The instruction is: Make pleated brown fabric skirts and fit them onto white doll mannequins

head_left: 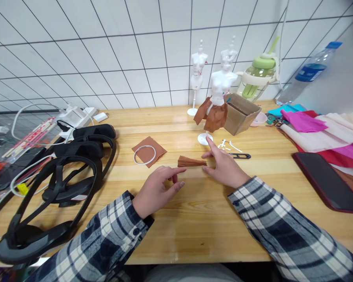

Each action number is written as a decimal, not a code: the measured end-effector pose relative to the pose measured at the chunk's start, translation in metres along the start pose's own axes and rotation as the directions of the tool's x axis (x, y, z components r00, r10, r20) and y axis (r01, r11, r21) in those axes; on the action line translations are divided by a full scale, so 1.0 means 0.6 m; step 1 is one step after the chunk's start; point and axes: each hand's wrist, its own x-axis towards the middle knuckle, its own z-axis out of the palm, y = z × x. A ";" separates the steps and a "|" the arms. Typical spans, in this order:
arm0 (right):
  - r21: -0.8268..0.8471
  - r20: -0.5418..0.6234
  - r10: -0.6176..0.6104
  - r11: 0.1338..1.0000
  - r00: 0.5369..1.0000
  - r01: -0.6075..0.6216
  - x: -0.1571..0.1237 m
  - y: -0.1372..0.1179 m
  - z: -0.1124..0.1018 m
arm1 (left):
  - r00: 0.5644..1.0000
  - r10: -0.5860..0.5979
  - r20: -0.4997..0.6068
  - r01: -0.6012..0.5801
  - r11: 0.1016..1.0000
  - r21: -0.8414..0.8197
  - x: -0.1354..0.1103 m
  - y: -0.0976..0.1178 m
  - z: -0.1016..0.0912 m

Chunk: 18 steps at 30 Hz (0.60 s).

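Note:
A narrow, pleated strip of brown fabric [191,161] lies on the wooden table between my hands. My left hand [159,188] is at its lower left, index finger and thumb stretched out and apart, the other fingers curled, holding nothing. At the strip's right end is my right hand [223,164], thumb and fingers apart; I cannot tell whether they touch the fabric. Farther left, a thin pale ring [144,145] rests on a flat brown fabric square [160,150]. Beyond my right hand stands a white mini dress form [222,84] with brown fabric [216,117] around its hips.
A second dress form [197,70] stands by the tiled wall. Black thread snips [239,156] and small white scraps [223,145] lie by my right hand. Black headsets [98,168] occupy the left side. A cardboard box [241,117], phone [326,180] and coloured fabrics [335,135] are on the right.

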 end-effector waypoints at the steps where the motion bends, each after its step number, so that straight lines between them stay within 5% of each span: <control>1: 0.001 0.006 0.009 1.000 1.000 -0.009 0.000 0.001 0.004 | 1.000 0.006 0.001 -0.006 1.000 0.003 0.000 -0.001 0.001; 7: 0.119 -0.001 0.010 0.993 1.000 -0.010 0.000 -0.002 0.015 | 0.998 0.066 0.025 -0.068 0.995 0.078 0.000 -0.006 0.003; 18: 0.073 -0.029 -0.251 0.965 0.967 0.253 -0.041 -0.095 0.031 | 0.999 0.042 -0.026 -0.029 0.922 0.386 0.001 0.023 0.001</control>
